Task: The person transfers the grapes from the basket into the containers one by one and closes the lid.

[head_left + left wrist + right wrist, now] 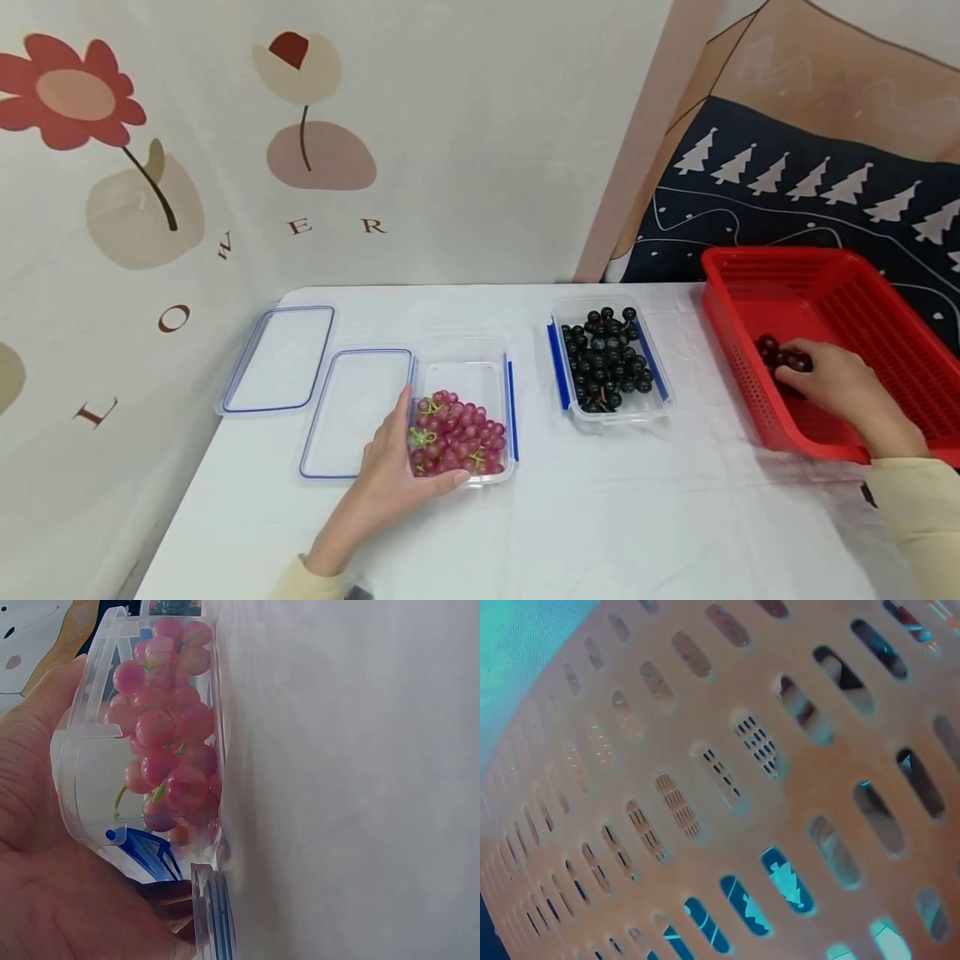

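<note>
My left hand [393, 467] rests against the near left corner of a clear plastic container [465, 373] with blue clasps. Its fingers lie straight along the left side and its thumb stretches along the front. Pink-red grapes [465, 433] fill the near part of that container; the left wrist view shows these grapes [161, 727] through its wall. At the right, my right hand [836, 383] reaches into a red plastic basket [810, 292] and holds dark red grapes [768, 343] in its fingers. The right wrist view shows only the basket's slotted wall [780, 802]; the hand is hidden there.
A second clear container [654, 410] with black grapes [603, 358] stands between the hands. Two clear lids with blue seals lie at the left, the far lid [277, 358] and the near lid [360, 417]. A patterned wall cloth [480, 167] hangs behind the white table.
</note>
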`<state>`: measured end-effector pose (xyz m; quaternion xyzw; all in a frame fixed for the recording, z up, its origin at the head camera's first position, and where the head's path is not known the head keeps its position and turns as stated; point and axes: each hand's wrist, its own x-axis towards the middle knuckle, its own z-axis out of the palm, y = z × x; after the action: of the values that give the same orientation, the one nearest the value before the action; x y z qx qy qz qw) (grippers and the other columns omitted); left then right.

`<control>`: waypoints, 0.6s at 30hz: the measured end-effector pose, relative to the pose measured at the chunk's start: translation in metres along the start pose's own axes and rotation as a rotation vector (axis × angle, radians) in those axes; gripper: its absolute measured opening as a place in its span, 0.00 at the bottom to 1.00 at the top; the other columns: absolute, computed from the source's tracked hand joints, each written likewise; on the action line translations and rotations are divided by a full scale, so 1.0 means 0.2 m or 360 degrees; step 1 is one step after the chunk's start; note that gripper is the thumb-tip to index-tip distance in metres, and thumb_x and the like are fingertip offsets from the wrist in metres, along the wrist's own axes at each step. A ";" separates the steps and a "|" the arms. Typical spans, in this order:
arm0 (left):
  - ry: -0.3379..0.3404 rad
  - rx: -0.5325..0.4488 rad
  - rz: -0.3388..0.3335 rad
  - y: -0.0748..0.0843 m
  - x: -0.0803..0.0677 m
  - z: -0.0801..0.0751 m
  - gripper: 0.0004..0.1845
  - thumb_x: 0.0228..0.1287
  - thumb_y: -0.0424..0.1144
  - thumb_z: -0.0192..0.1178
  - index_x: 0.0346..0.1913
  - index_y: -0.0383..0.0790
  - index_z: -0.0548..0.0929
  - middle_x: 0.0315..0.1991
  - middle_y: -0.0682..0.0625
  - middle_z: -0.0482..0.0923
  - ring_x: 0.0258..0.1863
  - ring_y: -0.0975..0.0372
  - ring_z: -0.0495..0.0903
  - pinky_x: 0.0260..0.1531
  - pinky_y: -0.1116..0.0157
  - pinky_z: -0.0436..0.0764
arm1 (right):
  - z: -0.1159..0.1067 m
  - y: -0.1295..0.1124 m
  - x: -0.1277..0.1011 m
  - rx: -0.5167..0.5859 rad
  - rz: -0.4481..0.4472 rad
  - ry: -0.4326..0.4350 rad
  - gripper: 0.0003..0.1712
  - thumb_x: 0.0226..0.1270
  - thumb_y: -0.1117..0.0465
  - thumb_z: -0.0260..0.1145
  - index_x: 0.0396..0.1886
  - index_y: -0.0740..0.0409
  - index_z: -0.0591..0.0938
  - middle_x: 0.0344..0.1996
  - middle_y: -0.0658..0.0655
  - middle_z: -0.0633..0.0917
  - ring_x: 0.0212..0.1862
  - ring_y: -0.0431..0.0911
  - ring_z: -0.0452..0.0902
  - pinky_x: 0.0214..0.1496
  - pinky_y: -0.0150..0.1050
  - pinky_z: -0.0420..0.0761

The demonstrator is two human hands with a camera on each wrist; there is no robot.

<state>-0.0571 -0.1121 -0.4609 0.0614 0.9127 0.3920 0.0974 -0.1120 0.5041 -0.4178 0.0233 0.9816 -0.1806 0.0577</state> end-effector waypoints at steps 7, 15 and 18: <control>-0.0004 -0.0009 0.0000 0.00 0.00 0.00 0.79 0.51 0.70 0.81 0.91 0.47 0.35 0.87 0.31 0.44 0.84 0.33 0.48 0.76 0.29 0.48 | 0.00 -0.01 -0.05 0.0057 0.0012 0.0232 0.27 0.79 0.62 0.68 0.67 0.76 0.74 0.54 0.83 0.77 0.53 0.76 0.72 0.50 0.77 0.74; 0.0006 -0.0013 0.0002 0.00 0.00 0.00 0.79 0.51 0.70 0.81 0.91 0.48 0.36 0.87 0.32 0.45 0.84 0.33 0.48 0.75 0.28 0.50 | 0.01 -0.04 -0.05 0.0065 0.0099 0.0389 0.25 0.79 0.65 0.67 0.68 0.75 0.74 0.56 0.83 0.74 0.54 0.76 0.70 0.52 0.78 0.73; -0.0003 -0.0012 -0.0001 0.00 0.00 0.00 0.79 0.51 0.70 0.81 0.91 0.47 0.36 0.87 0.32 0.45 0.84 0.34 0.48 0.76 0.29 0.48 | 0.01 -0.05 -0.05 0.0082 0.0099 0.0447 0.25 0.80 0.64 0.66 0.68 0.74 0.74 0.56 0.83 0.73 0.54 0.76 0.69 0.52 0.78 0.73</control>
<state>-0.0563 -0.1117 -0.4611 0.0611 0.9111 0.3955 0.0986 -0.1018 0.4928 -0.4149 0.0801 0.9739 -0.1988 -0.0752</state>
